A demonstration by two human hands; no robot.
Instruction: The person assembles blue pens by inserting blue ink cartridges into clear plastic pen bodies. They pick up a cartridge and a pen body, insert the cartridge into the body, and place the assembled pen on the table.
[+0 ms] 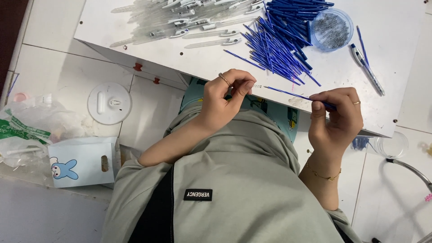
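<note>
We pinch a tiny spring (257, 85) in our left hand (223, 96), fingers narrow, while our right hand (337, 118) grips a blue refill (292, 93) over the white table (396, 54).

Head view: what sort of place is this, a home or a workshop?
Probably a small pen-assembly workbench, perhaps at home. A white table holds a heap of blue refills, a pile of clear barrels and a tub of springs; the right hand holds one refill.
</note>
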